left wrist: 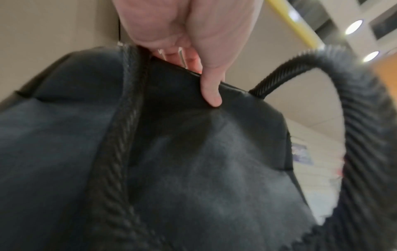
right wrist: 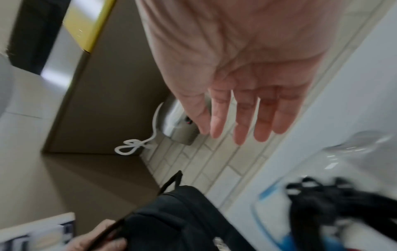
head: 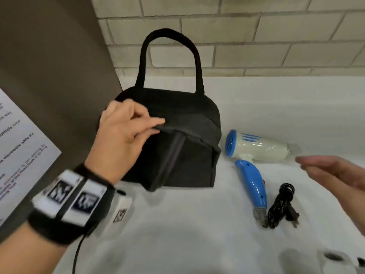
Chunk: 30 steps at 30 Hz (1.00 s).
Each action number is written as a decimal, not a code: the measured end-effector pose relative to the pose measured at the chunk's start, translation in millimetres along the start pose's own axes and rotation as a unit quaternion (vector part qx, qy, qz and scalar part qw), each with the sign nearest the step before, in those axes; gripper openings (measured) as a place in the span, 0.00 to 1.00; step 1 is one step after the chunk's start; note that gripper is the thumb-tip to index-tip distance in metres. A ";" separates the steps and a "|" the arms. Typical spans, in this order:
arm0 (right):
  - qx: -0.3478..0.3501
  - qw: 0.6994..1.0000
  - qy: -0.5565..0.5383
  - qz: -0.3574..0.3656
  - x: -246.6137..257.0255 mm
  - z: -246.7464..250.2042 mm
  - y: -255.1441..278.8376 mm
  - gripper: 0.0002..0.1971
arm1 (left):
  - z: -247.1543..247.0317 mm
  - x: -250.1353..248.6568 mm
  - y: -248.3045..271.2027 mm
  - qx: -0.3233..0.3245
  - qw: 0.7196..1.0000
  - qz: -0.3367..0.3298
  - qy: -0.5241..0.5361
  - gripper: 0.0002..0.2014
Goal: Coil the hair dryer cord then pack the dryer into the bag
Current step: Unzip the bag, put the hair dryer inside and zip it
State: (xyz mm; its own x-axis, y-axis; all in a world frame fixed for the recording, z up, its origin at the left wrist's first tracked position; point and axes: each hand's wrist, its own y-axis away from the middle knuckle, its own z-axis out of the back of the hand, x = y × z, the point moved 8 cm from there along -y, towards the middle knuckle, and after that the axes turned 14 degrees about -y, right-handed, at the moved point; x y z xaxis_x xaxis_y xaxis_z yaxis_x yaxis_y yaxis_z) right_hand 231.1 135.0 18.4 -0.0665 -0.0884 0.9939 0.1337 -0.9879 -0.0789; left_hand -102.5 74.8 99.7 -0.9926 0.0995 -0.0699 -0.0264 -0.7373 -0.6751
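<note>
A black fabric bag [head: 187, 119] with an upright loop handle [head: 169, 36] stands on the white counter. My left hand [head: 126, 131] pinches the top fabric edge of the bag [left wrist: 193, 135] beside its zipper, thumb [left wrist: 211, 91] pressed on the cloth. To the bag's right lies the white and blue hair dryer [head: 256, 147], its blue handle [head: 252, 182] pointing toward me. Its black cord [head: 280, 204] sits bundled beside the handle with the plug at the near end. My right hand [head: 333, 173] hovers open over the counter right of the dryer, fingers [right wrist: 240, 118] straight and holding nothing.
A brown panel with a printed paper sheet [head: 17, 155] stands left of the bag. A tiled wall [head: 256, 36] runs behind the counter [head: 197, 224]. A small white tagged block [head: 120, 212] lies near my left wrist. Blurred pale objects [head: 333, 260] sit at the near right edge.
</note>
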 end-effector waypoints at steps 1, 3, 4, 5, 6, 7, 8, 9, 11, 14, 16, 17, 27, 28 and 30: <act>0.029 1.000 -0.004 0.006 10.5 -13.0 -0.2 0.27 | 7.2 -9.5 12.0 0.004 1.000 0.006 0.011 0.11; 0.104 0.995 -0.007 0.001 20.4 -41.3 -0.1 0.26 | 17.2 -23.7 30.2 0.011 0.999 0.019 0.035 0.12; 0.132 0.991 -0.011 -0.017 19.2 -53.9 -0.6 0.19 | 20.5 -28.5 37.0 0.010 0.999 0.024 0.045 0.13; 0.154 0.987 -0.017 -0.036 16.5 -66.9 -0.8 0.09 | 23.0 -32.7 42.0 0.006 0.998 0.028 0.052 0.13; 0.165 0.985 -0.004 -0.043 10.8 -75.9 -2.9 0.05 | 24.8 -35.8 45.4 -0.001 0.998 0.031 0.058 0.13; 0.172 0.984 0.011 -0.050 3.5 -84.7 -5.1 0.10 | 25.5 -38.2 47.7 -0.007 0.997 0.036 0.062 0.13; 0.183 0.981 0.029 -0.058 -6.2 -91.6 -7.1 0.12 | 25.5 -40.4 49.1 -0.011 0.997 0.040 0.065 0.13; 0.192 0.978 0.040 -0.067 -14.3 -99.1 -7.9 0.15 | 24.8 -42.1 49.7 -0.012 0.997 0.044 0.066 0.13; 0.225 0.969 0.029 -0.095 -31.5 -112.5 -7.3 0.21 | 23.4 -46.3 48.7 -0.009 0.997 0.041 0.062 0.13; 0.221 0.963 0.001 -0.157 -52.3 -119.1 -6.9 0.16 | 22.6 -56.0 46.0 -0.006 0.999 0.006 0.032 0.12; 0.192 0.965 -0.001 -0.177 -57.5 -116.9 -9.1 0.11 | 21.8 -62.6 44.4 -0.005 1.000 -0.023 0.010 0.12; 0.183 0.967 0.000 -0.179 -57.7 -116.4 -9.8 0.09 | 21.3 -66.3 43.6 -0.004 0.999 -0.039 0.002 0.12; 0.159 0.979 0.066 -0.112 -16.4 -100.8 -19.0 0.10 | 11.3 -92.4 30.4 0.023 0.988 -0.155 -0.013 0.17; 0.161 0.978 0.081 -0.105 -6.7 -95.6 -21.0 0.09 | 10.0 -91.2 29.2 0.033 0.987 -0.156 -0.012 0.17; 0.165 0.978 0.086 -0.090 16.0 -87.8 -25.0 0.09 | 8.9 -91.7 27.5 0.046 0.986 -0.162 -0.006 0.17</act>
State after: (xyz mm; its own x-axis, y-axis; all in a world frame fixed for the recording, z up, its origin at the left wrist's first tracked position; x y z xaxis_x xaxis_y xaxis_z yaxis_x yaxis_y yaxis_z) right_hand 139.9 147.0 29.5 -0.2806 0.0340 0.9592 0.4147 -0.8970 0.1531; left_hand -13.3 39.5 94.1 -0.9315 0.3323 0.1478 -0.3526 -0.7256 -0.5909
